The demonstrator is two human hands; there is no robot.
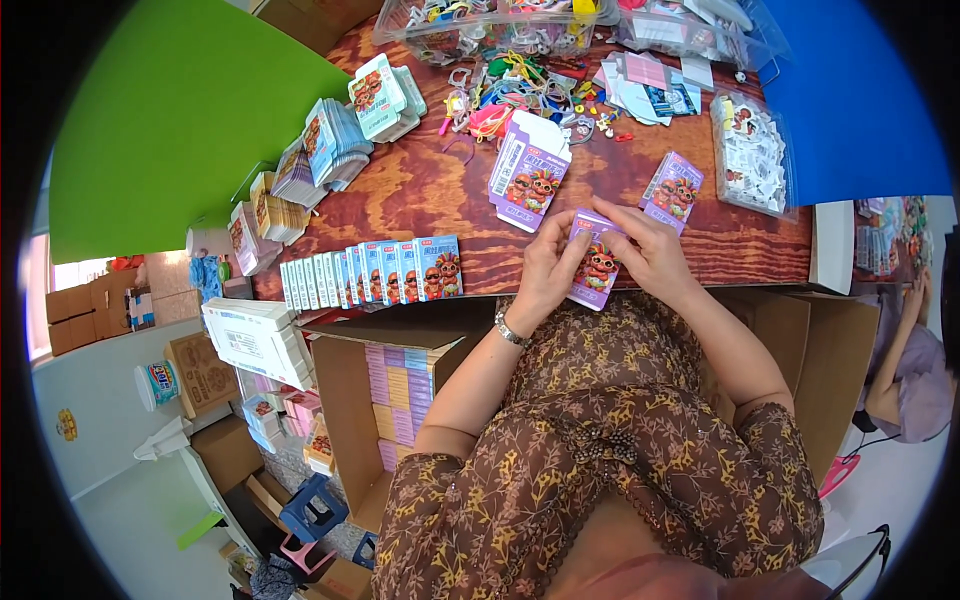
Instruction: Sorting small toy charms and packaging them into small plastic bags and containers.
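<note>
Both my hands hold one small purple box (595, 272) with a cartoon print, just over the near edge of the table. My left hand (552, 262) is closed on its left side, thumb across the front. On the other side my right hand (648, 250) grips its upper right part, covering that corner. Whether the box's top flap is open is hidden by my fingers. Beyond my left hand lies a flat purple carton (532, 180) with its flaps out. Another purple box (672, 195) rests just past my right hand.
A row of blue boxes (400, 272) stands at the near left edge. Stacks of flat cartons (335, 145) lie farther left. Hair ties and trinkets (520, 90) are heaped at the back, near clear bins (500, 38). A clear tray (752, 150) of white packets sits right. Cardboard boxes (345, 400) stand below.
</note>
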